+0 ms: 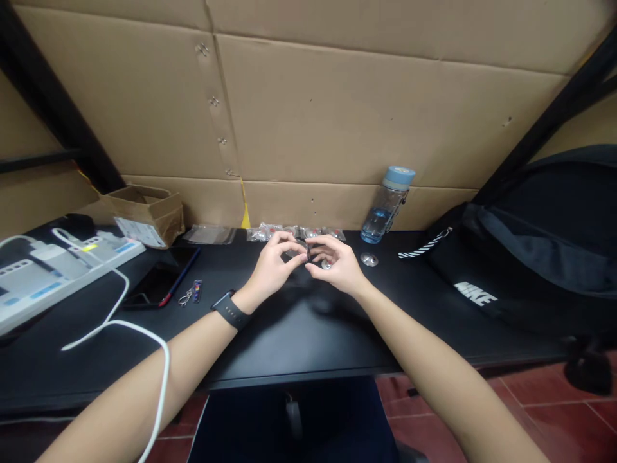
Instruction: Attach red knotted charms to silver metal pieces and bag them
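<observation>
My left hand [274, 267], with a dark watch on its wrist, and my right hand [343, 267] meet above the middle of the black desk [289, 347]. Between their fingertips is a small thin piece [307, 251], seen nearly edge-on; its kind is too small to make out. Both hands are closed on it, thumbs and fingers pinching. A small shiny round piece [326, 264] shows beneath my right fingers. Another clear or silvery round disc [369, 260] lies flat on the desk to the right. Small clear packets [263, 232] with red marks lie in a row behind my hands.
Flat clear bags [209, 235] and an open cardboard box [147, 212] sit at the back left. Nearer are a phone [164, 280], a keyring [193, 293] and power strips [62, 276]; a white cable crosses my left forearm. A water bottle [387, 206] and black bag [525, 257] stand right.
</observation>
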The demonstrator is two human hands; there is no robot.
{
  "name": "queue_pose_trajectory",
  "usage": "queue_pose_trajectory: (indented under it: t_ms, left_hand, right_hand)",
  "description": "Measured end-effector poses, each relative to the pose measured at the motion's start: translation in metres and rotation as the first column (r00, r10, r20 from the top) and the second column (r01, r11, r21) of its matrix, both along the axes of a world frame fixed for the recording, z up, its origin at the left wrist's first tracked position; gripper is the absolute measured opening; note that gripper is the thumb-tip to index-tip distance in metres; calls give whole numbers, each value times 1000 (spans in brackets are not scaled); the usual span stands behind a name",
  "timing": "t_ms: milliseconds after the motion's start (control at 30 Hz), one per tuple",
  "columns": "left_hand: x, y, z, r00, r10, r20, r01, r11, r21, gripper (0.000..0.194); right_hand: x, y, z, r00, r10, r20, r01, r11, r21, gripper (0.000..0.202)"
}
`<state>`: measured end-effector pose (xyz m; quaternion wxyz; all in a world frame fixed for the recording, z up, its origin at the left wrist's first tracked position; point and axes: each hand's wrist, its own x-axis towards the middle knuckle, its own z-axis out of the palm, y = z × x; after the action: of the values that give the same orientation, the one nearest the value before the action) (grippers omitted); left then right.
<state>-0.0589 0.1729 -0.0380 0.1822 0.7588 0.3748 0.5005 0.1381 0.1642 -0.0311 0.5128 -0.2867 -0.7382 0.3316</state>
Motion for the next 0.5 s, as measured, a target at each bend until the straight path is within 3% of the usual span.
queue_pose_trajectory:
  t_ms: [367, 500]
  left_hand:
    - [2, -11, 7, 991, 117, -62, -112, 990, 84, 5]
    - [0, -12, 10, 979, 164, -121, -149, 981, 127, 6]
  right_hand:
    - [-2, -4, 4, 999, 10, -52, -15, 996, -91, 51]
    - [-2, -1, 0, 995, 5, -101, -23, 985, -171, 37]
